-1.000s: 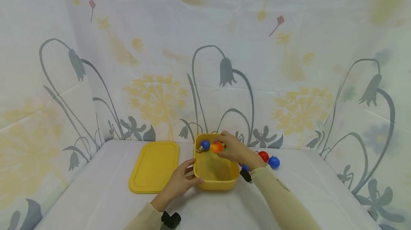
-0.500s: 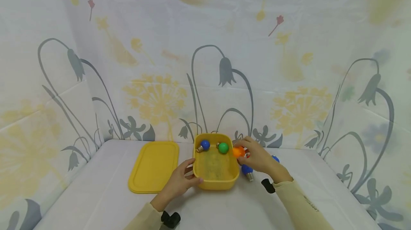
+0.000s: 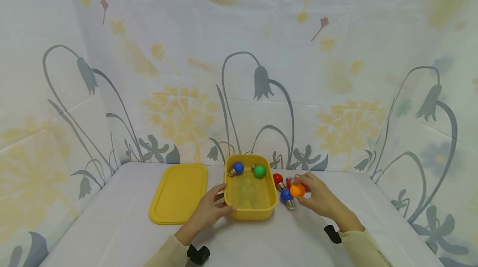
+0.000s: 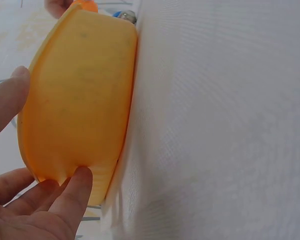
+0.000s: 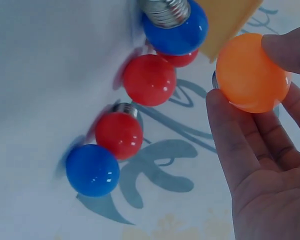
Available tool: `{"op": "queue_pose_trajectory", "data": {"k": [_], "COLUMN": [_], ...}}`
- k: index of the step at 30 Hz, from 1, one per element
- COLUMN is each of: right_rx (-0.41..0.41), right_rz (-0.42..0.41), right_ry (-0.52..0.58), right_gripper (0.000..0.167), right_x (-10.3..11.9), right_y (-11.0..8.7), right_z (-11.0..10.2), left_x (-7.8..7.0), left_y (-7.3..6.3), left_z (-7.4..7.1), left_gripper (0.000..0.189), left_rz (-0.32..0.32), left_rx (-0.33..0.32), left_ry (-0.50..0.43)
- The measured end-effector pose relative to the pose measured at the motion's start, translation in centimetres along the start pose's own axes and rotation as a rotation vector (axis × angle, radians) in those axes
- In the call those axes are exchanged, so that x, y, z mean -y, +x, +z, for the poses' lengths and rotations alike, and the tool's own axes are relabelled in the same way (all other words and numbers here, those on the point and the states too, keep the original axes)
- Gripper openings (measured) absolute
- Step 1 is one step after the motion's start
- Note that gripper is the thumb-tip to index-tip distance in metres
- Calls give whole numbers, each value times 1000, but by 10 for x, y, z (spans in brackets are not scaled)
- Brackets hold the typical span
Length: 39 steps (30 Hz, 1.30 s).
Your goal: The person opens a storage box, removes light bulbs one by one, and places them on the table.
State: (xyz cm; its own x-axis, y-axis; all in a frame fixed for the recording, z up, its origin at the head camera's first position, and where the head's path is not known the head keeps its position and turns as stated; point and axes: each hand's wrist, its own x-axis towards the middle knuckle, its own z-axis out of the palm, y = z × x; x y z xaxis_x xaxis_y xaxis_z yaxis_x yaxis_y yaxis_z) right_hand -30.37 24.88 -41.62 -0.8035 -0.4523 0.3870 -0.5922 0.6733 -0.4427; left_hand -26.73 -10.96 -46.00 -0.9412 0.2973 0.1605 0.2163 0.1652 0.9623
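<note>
My right hand [image 3: 322,200] pinches an orange light bulb [image 3: 297,190] between thumb and fingers, to the right of the yellow box [image 3: 251,214]. In the right wrist view the orange bulb [image 5: 250,72] shows its round globe, its metal base mostly hidden. My left hand [image 3: 207,212] holds the box at its near left corner, thumb by the near rim and fingers against the left side. The left wrist view shows these fingers [image 4: 80,187] touching the box wall [image 4: 82,95]. A blue bulb [image 3: 238,168] and a green bulb [image 3: 259,171] lie inside, at the far end.
A yellow lid [image 3: 179,194] lies flat left of the box. Right of it, a red bulb [image 3: 278,178] and a blue bulb [image 3: 286,195] lie under the right hand. Further red bulbs [image 5: 150,80] and another blue bulb [image 5: 92,171] show in the right wrist view.
My right hand has carried the orange bulb from over the far end of the box to the right, above the loose bulbs. The left hand has stayed on the box.
</note>
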Motion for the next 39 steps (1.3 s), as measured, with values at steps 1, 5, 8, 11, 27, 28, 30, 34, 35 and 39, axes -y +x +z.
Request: {"op": "queue_pose_trajectory", "data": {"k": [1,5,8,11,27,28,30,34,35,39], "right_rx": [3,22,41,57,92,97,106,111,111,115], "right_rz": [8,50,90,120,147,161,178,193,196,197], "right_ry": [-5,-23,-26,-7,4,7,12,11,7,15], "right_gripper": [36,36,36,36,33,33,33,33,33,33], "right_x": [-2,-8,-10,-13,-30,-30,-29,-27,-28,-27], "right_y": [-2,-10,-13,-16,-19,-19,-18,-17,-17,-17], "right_z": [0,2,3,4,15,15,16,17,17,17], "left_x": [0,1,2,2,1,1,0,-2,-2,-1], "left_y": [0,1,2,1,2,2,2,1,0,-1], "left_z": [0,-1,-1,-1,-1,-1,-1,-1,-1,-1], "left_gripper": [85,83,83,83,83,83,82,83,84,83], "left_rz": [-1,-9,-11,-12,2,2,3,5,8,12], "left_rx": [1,2,0,-2,4,5,6,4,5,10], "left_ry": [1,13,21,25,22,21,13,4,0,2]}}
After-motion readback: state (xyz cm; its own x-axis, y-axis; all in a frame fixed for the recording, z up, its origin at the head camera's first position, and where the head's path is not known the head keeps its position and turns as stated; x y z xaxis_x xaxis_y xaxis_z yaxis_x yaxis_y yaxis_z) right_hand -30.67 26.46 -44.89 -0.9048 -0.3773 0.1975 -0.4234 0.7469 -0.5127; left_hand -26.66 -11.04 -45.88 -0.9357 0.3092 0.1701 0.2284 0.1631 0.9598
